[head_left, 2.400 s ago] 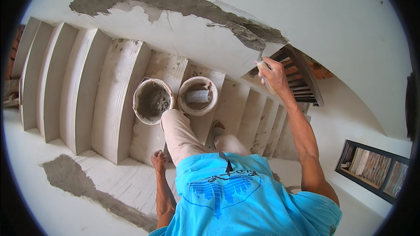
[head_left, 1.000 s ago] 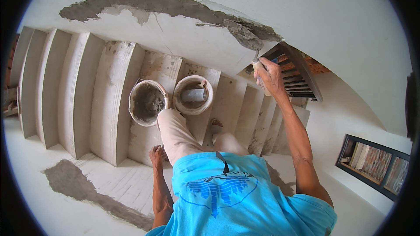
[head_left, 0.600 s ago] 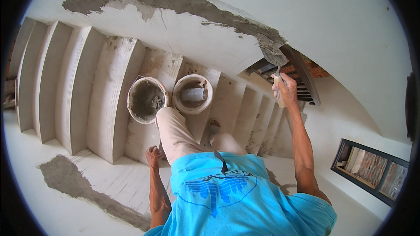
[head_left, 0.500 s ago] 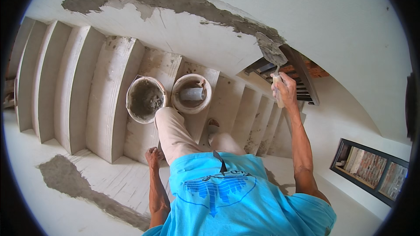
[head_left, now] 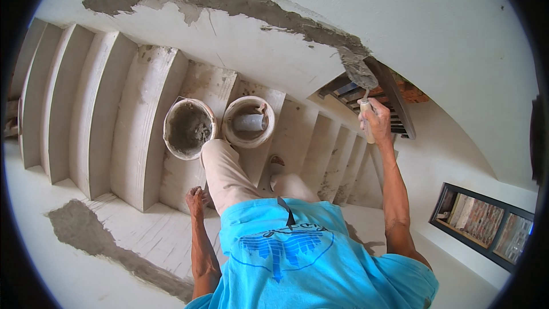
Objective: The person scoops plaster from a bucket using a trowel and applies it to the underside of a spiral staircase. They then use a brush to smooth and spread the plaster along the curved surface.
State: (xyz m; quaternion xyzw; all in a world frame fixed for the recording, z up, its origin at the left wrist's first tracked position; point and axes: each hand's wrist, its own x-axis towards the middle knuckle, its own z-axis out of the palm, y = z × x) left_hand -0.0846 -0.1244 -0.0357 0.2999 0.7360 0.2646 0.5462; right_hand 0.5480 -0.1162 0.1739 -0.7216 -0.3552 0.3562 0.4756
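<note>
My right hand [head_left: 377, 121] is closed around the pale handle of a trowel [head_left: 361, 74]. The trowel's blade is coated with grey mortar and its tip meets the right end of a wet grey mortar strip [head_left: 229, 1] on the white wall. My left hand [head_left: 197, 199] hangs low beside my left knee, near the stair edge; its fingers are loosely bent, a little apart, with nothing visible in them. Ahead of my left knee stands a bucket [head_left: 170, 137] with grey mortar inside. Touching its right side, a second bucket [head_left: 273, 129] holds a grey cylindrical object [head_left: 250, 122].
Bare concrete steps [head_left: 128, 131] run on both sides of the buckets, and I stand on them. A dark railing [head_left: 394, 97] shows through an opening beyond the trowel. Another mortar patch [head_left: 91, 232] covers the lower-left wall. A dark-framed window [head_left: 474, 217] is at right.
The trowel and my right hand have shifted slightly right and down along the mortar's end. My left hand has risen a little, its fingers loosening.
</note>
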